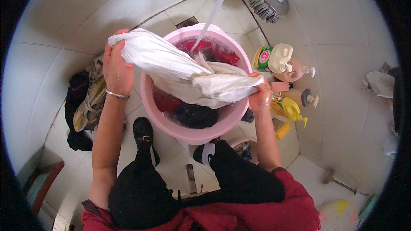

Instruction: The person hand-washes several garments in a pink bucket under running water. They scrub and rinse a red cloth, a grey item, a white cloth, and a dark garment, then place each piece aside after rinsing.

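Stretched between my two hands is a wet white cloth (179, 67), loosely bunched and partly twisted, over a round pink plastic basin (192, 134). My left hand (118, 65) grips its upper left end outside the basin's rim. By the right rim, my right hand (260, 94) is closed on the other end. Below the cloth, the basin holds sudsy water with red fabric (224, 54) and dark fabric (196, 115) in it. A stream of water (215, 8) runs down into the far part of the basin.
Pump bottles, including a white jug (273, 58) and a yellow bottle (287, 108), stand right of the basin, near a yellow bar (283, 131). A mop head (268, 1) is at the upper right. Dark and patterned clothes (91, 102) lie left. A small bucket (253, 158) stands by my leg.
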Available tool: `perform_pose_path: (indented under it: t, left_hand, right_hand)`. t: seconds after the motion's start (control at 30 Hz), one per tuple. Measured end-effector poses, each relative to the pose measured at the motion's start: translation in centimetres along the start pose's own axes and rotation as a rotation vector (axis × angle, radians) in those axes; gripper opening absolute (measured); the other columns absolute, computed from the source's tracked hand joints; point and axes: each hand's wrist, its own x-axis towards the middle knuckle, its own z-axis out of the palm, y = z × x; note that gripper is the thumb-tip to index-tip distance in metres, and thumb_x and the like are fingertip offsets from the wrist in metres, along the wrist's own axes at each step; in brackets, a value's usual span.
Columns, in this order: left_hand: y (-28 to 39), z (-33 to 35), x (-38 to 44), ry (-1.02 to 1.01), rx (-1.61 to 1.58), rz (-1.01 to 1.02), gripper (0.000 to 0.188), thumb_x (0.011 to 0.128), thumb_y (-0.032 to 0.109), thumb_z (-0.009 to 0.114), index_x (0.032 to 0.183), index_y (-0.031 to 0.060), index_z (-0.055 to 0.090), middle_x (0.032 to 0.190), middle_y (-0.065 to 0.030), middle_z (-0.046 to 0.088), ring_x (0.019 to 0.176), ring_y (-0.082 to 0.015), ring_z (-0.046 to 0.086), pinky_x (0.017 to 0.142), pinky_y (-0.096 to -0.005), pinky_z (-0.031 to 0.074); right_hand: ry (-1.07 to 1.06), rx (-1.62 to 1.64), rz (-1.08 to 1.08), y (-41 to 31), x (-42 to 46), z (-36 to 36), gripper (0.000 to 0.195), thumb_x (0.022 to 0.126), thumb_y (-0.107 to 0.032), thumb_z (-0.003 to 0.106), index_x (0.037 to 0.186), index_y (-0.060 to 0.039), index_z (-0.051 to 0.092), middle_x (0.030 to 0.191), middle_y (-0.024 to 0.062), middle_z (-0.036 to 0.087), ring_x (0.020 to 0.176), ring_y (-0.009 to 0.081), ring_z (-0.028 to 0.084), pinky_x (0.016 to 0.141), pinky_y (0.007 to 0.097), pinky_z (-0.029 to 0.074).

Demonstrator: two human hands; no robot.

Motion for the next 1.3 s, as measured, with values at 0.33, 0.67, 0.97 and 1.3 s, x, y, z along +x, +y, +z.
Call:
perform_pose_path:
  t: [0.33,0.67,0.97,1.3]
  left_hand:
    - [-2.4,2.7,-1.7,-0.573,-0.042,-0.353,0.04,0.094,0.024,0.03,0.118,-0.0024,0.048,0.114,-0.0107,0.055,0.104,-0.0182,0.053,0.092,-0.0315,0.04]
    - [-6.5,3.2,1.2,-1.191,1.005,0.013,0.043,0.078,0.032,0.062,0.106,0.0009,0.056,0.101,-0.0186,0.057,0.097,-0.0288,0.054,0.085,-0.0364,0.04]
    - [-8.5,1.2,-0.2,-0.616,0.087,-0.56,0.036,0.086,0.039,0.052,0.096,0.0046,0.06,0.096,-0.0054,0.062,0.088,-0.0199,0.058,0.084,-0.0356,0.043]
    - [-11.7,5.3,-6.5,-0.209,-0.403,-0.925,0.034,0.088,0.035,0.048,0.105,0.0071,0.057,0.079,-0.0018,0.057,0.078,-0.0123,0.057,0.076,-0.0275,0.048]
  right_hand:
    - [-0.373,-0.969,-0.256,-0.1,1.4,7.6,0.058,0.072,-0.013,0.066,0.124,-0.0046,0.042,0.127,0.0107,0.043,0.119,0.0219,0.04,0.101,0.0338,0.031]
    - [-0.227,-0.225,-0.116,-2.2,1.7,10.4,0.035,0.085,-0.008,0.053,0.118,-0.0001,0.047,0.109,0.0083,0.056,0.098,0.0142,0.053,0.084,0.0291,0.043]
    - [0.07,0.256,0.222,-0.3,4.7,8.3,0.041,0.09,-0.033,0.046,0.119,-0.0045,0.045,0.114,0.0115,0.055,0.106,0.027,0.053,0.095,0.0408,0.04]
    - [-0.138,-1.192,-0.542,6.7,5.9,14.3,0.037,0.078,-0.035,0.063,0.06,-0.0028,0.057,0.055,0.018,0.055,0.052,0.0327,0.057,0.05,0.04,0.045]
